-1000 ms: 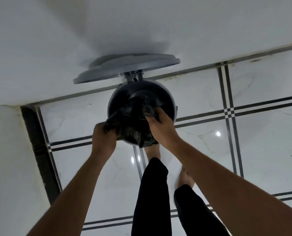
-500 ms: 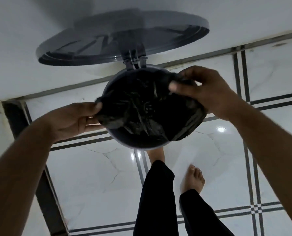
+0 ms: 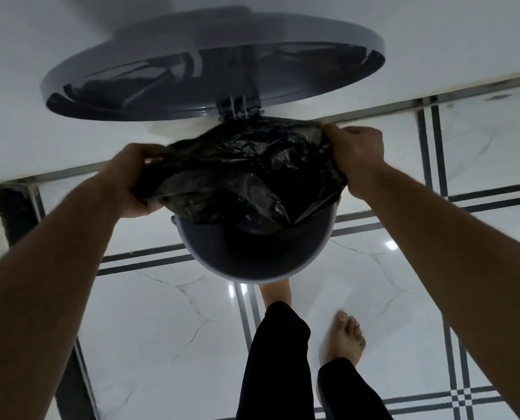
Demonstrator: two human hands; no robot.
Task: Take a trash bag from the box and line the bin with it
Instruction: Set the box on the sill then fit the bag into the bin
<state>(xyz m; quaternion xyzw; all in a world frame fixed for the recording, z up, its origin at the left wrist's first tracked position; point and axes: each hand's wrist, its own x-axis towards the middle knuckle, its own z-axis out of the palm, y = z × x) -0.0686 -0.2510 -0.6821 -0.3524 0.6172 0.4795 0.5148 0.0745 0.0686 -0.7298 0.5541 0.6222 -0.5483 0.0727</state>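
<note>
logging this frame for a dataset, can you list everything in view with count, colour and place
black crinkled plastic trash bag: one, black, stretched over the far part of the bin's mouth, held at both sides
round grey plastic pedal bin: one, grey, on the floor by the wall, near rim not yet covered by the bag
round grey hinged lid: one, grey, swung open and up against the wall
white wall: one, white, behind the bin
glossy white marble-look floor tiles with dark stripe borders: several, white and dark grey, under the bin
left hand: one, grips the bag's left edge
right hand: one, grips the bag's right edge
legs in black trousers: two, below the bin
bare feet: two, one partly hidden behind the bin
</note>
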